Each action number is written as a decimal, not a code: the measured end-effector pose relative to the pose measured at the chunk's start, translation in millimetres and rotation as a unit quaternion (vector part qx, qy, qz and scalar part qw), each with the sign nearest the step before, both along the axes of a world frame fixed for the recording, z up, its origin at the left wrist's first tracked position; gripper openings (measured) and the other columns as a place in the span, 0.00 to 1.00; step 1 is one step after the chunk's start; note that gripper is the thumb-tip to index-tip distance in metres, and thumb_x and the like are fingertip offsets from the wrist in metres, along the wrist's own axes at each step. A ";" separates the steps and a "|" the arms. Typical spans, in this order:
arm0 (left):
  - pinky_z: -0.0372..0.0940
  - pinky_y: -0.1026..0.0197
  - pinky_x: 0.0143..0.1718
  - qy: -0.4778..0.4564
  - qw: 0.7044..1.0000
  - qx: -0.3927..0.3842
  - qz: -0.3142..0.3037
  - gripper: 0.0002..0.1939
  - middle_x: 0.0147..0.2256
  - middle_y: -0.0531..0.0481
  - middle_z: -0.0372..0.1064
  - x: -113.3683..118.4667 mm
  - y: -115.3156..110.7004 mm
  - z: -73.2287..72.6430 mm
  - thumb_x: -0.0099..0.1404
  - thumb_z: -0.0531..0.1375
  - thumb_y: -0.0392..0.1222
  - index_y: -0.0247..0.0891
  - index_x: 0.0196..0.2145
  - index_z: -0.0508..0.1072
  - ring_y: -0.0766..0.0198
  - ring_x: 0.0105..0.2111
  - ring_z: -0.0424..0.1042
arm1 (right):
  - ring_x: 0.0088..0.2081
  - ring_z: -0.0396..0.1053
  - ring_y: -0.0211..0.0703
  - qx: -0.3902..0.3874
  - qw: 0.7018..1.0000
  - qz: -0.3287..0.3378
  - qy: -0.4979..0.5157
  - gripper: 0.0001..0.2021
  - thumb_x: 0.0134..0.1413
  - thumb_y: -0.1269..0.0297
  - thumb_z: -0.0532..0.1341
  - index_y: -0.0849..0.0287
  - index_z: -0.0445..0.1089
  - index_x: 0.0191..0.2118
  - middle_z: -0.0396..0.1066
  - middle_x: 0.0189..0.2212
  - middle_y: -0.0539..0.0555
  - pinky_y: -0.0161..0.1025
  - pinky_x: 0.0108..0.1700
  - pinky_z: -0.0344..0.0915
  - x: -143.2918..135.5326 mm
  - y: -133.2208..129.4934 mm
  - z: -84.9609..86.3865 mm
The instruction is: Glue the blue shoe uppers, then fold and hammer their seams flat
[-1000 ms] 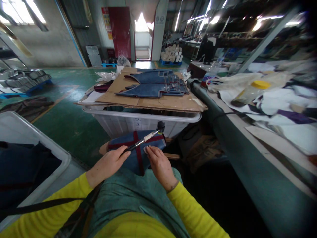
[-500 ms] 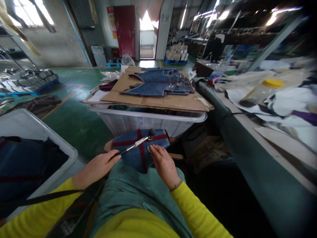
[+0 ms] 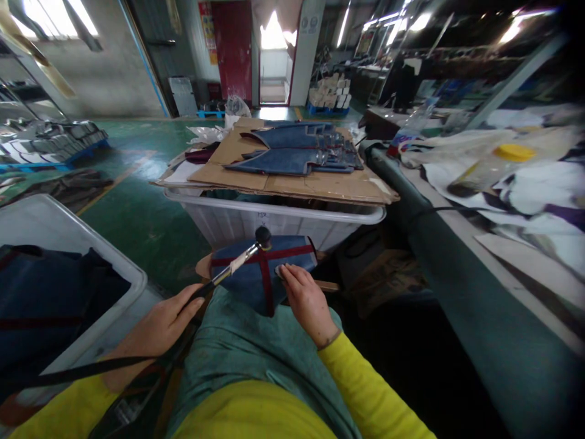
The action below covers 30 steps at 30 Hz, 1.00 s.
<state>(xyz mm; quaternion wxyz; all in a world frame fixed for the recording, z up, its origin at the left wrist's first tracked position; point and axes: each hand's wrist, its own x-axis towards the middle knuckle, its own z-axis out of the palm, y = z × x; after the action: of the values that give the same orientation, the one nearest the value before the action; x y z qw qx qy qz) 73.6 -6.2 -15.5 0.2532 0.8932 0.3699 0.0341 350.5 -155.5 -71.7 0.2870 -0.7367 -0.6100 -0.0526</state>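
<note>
My left hand (image 3: pixel 176 314) is closed around the dark grip of a hammer (image 3: pixel 234 266) with a metal shaft and a round black head. The head hovers over a blue piece of material (image 3: pixel 244 277) crossed by dark red bands, above my lap. It rests on a support with wooden ends (image 3: pixel 328 286), mostly hidden beneath it. My right hand (image 3: pixel 307 300) lies on the right half of the blue piece, fingers pressed together on a small whitish object (image 3: pixel 280 270). What that object is, I cannot make out.
Ahead stands a white bin (image 3: pixel 269 214) topped with cardboard (image 3: pixel 219 167) bearing several blue cut pieces (image 3: pixel 283 160). Another white bin (image 3: pixel 98 244) with blue material is at left. A long bench (image 3: pixel 450 256) at right carries white scraps and a yellow-lidded jar (image 3: pixel 491 171).
The hammer has swung up and to the left, its head away from the fingers of my right hand. My left hand has drawn back left. My right hand stays on the blue piece.
</note>
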 end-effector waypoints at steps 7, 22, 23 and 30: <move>0.66 0.60 0.50 -0.024 0.999 0.019 0.023 0.26 0.49 0.49 0.71 0.3 8.3 -3.1 0.66 0.46 0.57 0.40 0.54 0.66 0.58 0.48 0.71 | 0.54 0.62 0.49 0.003 1.000 0.001 0.001 0.18 0.61 0.71 0.52 0.62 0.64 0.56 0.68 0.51 0.60 0.48 0.55 0.64 2.1 0.1 -1.4; 0.64 0.59 0.43 -0.043 0.996 0.072 -0.037 0.22 0.43 0.45 0.73 160.1 81.1 26.2 0.67 0.48 0.53 0.40 0.52 0.67 0.56 0.43 0.72 | 0.50 0.64 0.48 0.030 0.996 0.017 0.087 0.23 0.57 0.68 0.58 0.58 0.58 0.59 0.68 0.48 0.59 0.49 0.52 0.67 13.8 -0.9 4.1; 0.64 0.59 0.42 -0.039 0.993 0.098 -0.054 0.20 0.42 0.44 0.73 183.7 90.0 30.6 0.67 0.48 0.52 0.39 0.51 0.67 0.56 0.42 0.73 | 0.49 0.65 0.48 0.032 0.995 0.013 0.090 0.23 0.57 0.69 0.58 0.57 0.58 0.59 0.68 0.47 0.59 0.49 0.51 0.67 15.4 -1.0 5.4; 0.62 0.52 0.46 -0.024 0.973 0.204 -0.106 0.13 0.42 0.39 0.71 310.0 133.5 44.7 0.66 0.54 0.42 0.36 0.44 0.71 0.52 0.45 0.70 | 0.43 0.71 0.47 0.024 0.990 -0.086 0.110 0.19 0.57 0.71 0.55 0.59 0.63 0.55 0.70 0.42 0.59 0.45 0.46 0.70 41.3 -4.2 12.0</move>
<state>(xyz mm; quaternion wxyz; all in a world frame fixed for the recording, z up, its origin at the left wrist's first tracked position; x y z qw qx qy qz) 383.5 127.4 29.3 0.0771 0.9590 0.2524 0.1036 391.8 -159.7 -59.7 0.3640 -0.7807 -0.5078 -0.0105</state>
